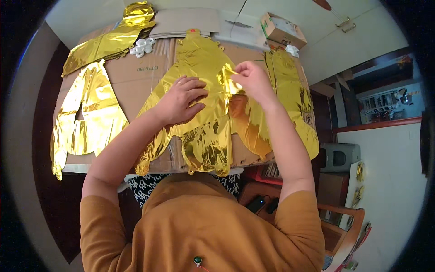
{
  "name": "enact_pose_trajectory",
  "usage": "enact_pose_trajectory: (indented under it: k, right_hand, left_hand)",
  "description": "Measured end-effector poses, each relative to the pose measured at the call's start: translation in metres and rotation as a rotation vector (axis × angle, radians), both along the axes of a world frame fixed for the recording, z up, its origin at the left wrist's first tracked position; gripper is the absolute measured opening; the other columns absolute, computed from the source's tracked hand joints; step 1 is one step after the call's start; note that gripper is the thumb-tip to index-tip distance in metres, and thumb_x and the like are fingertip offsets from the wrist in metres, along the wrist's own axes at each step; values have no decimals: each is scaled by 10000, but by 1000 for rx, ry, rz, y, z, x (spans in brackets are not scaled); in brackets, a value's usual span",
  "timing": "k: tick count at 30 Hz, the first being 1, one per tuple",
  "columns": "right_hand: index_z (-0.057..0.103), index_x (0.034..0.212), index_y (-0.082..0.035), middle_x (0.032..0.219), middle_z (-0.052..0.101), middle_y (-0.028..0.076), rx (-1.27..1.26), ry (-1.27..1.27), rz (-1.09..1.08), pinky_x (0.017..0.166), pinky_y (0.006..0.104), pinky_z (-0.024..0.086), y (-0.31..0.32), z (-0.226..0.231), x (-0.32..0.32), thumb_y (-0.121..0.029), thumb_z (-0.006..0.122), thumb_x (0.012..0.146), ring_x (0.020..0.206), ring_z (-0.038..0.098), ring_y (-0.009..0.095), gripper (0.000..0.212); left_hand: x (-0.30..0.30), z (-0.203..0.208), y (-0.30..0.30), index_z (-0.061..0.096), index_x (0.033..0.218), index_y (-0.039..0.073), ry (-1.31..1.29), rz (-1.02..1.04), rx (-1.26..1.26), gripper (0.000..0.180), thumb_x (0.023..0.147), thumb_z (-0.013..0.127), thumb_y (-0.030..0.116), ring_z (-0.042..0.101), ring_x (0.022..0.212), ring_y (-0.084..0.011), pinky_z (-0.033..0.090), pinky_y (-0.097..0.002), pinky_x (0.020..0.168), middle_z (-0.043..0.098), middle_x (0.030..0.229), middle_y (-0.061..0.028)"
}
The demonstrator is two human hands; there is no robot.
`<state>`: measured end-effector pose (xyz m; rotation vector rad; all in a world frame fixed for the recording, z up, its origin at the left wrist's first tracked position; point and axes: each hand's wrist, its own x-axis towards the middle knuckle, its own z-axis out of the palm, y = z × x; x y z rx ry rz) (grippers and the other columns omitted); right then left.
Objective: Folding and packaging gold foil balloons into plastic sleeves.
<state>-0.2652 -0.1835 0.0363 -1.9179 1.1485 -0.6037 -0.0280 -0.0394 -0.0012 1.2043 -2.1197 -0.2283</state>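
Note:
A flat, uninflated gold foil balloon point(201, 61) lies spread over the middle of the cardboard-topped table. My left hand point(183, 97) rests palm down on it, fingers apart and slightly bent, with a ring on one finger. On the balloon's right side, my right hand point(253, 84) pinches a strip of its edge between thumb and fingers, and the foil there is lifted and creased. Below that hand, a darker, orange-reflecting part of the foil point(249, 122) shows. Part of the balloon is covered by my left hand and forearm.
An A-shaped gold foil balloon point(90, 109) lies at left, more gold foil point(102, 45) behind it. Other flat gold balloons point(290, 86) lie at right. White ribbon rolls point(142, 46), folded cardboard point(183, 22) and a small open box point(283, 31) stand along the back.

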Motion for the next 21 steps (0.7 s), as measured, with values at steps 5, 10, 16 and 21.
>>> enact_pose_trajectory:
  k: [5, 10, 16, 21]
  right_hand:
    - [709, 1124, -23, 1049, 758, 115, 165, -297, 180, 868, 324, 551, 37, 5, 4, -123, 689, 961, 971, 701, 145, 192]
    - [731, 1144, -54, 1158, 733, 123, -586, 39, 223, 944, 412, 530, 17, -19, -10, -137, 646, 939, 1056, 691, 301, 237]
    - [706, 1253, -91, 1380, 655, 48, -789, 281, 375, 1085, 443, 439, 29, -31, -3, -178, 676, 924, 1296, 572, 276, 342]
    - [699, 1266, -109, 1386, 649, 45, -833, 293, 392, 1076, 443, 446, 26, -33, -8, -188, 679, 920, 1286, 578, 290, 355]
  left_hand:
    - [1, 1, 2, 679, 1183, 58, -18, 7, 11, 389, 817, 748, 171, 540, 1266, -389, 395, -520, 1097, 618, 1273, -172]
    - [1, -2, 1, 679, 1206, 65, 3, 13, 30, 406, 825, 751, 187, 527, 1295, -390, 373, -534, 1118, 617, 1298, -166]
    - [1, 3, 3, 690, 1176, 84, -17, 46, 89, 369, 851, 747, 249, 519, 1328, -354, 329, -568, 1169, 625, 1291, -141]
    - [-1, 24, -6, 702, 1081, 40, 97, 172, -28, 245, 870, 706, 165, 622, 1142, -368, 453, -507, 1046, 692, 1107, -152]
